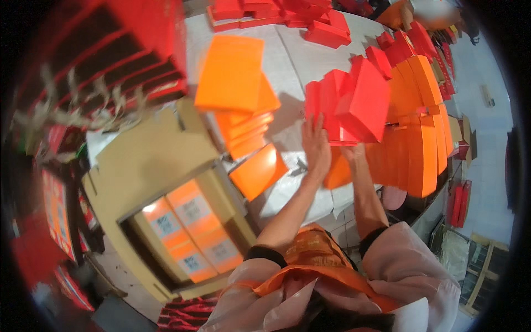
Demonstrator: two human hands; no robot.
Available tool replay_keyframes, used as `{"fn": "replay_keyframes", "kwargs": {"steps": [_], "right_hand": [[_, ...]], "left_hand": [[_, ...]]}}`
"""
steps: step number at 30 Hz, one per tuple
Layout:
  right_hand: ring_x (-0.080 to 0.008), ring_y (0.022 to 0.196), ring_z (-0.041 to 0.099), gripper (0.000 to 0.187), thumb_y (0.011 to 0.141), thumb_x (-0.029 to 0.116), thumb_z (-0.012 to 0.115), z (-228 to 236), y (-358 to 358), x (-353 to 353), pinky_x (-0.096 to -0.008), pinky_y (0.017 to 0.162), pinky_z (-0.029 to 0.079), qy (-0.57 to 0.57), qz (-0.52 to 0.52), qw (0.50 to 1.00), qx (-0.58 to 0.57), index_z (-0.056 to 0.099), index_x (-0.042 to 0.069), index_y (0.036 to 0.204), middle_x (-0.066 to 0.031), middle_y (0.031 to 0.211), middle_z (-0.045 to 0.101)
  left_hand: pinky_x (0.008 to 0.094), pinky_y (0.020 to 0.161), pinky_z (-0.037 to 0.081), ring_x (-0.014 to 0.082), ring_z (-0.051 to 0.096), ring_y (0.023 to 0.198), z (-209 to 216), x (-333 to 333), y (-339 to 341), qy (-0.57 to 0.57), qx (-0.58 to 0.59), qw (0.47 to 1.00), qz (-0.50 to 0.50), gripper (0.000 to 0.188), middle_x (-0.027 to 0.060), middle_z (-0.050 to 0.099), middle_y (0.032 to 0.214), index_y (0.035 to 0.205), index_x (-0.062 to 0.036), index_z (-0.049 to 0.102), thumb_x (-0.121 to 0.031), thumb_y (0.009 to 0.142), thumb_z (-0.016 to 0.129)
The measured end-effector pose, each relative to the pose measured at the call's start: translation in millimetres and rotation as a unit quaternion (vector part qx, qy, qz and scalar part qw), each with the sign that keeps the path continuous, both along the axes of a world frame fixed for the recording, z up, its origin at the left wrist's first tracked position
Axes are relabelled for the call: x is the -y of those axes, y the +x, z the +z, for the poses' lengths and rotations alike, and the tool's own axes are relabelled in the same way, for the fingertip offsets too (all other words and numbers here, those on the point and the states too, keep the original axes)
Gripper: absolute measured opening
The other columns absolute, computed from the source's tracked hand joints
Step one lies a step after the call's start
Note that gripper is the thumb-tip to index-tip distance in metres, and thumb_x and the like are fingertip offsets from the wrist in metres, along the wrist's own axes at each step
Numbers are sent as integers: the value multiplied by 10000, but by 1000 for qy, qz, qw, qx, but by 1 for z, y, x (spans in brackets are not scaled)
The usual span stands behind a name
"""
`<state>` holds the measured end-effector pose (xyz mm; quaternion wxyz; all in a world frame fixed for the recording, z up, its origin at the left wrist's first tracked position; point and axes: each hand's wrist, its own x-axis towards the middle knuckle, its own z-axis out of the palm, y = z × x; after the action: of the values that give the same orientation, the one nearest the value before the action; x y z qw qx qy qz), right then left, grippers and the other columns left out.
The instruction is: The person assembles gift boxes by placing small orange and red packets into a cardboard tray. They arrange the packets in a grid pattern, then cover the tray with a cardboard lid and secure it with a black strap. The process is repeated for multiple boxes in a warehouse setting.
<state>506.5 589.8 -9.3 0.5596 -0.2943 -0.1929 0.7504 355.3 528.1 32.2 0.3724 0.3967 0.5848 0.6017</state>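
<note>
Over the white-covered table, a bundle of red boxes (359,105) is between my two hands. My left hand (316,144) presses against the left side of the bundle, fingers pointing away from me. At the near end, my right hand (352,151) reaches beneath the boxes, so its fingers are mostly hidden. Beside and under the bundle, on the right, stand rows of orange boxes (423,149). To the left of my left hand is a leaning stack of orange boxes (231,72), with a single orange box (259,170) lying nearer to me.
An open cardboard carton (146,138) at the left holds several orange boxes with pale labels (191,209). Red boxes (329,27) lie along the table's far side. Red bags with pale cord handles (144,33) stand at the far left. A person (434,11) is at the far right.
</note>
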Motion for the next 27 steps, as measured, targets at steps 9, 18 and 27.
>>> {"fn": "replay_keyframes", "kwargs": {"steps": [9,18,27], "right_hand": [[-274,1163,437,512,876,307,493,96,-45,225,-442,1000,358,-2,80,977,199,351,50,1295,-125,1292,429],[-208,1086,503,512,842,273,562,54,-191,392,-386,945,418,-144,146,979,5,380,67,1274,-72,1228,488],[-190,1129,454,529,912,221,461,25,-218,379,-327,941,379,-22,364,880,303,254,12,1351,-100,1289,423]], "left_hand": [[409,1081,73,305,69,1334,80,248,-48,-104,72,992,-30,567,114,140,1443,1367,-70,270,-436,939,208],[387,1089,83,291,92,1342,41,422,-145,-134,-73,984,93,468,121,181,1435,1364,-67,273,-266,947,200],[404,1051,202,343,269,1271,-3,474,-202,-147,-126,973,129,427,193,317,1356,1301,-10,354,-145,896,354]]}}
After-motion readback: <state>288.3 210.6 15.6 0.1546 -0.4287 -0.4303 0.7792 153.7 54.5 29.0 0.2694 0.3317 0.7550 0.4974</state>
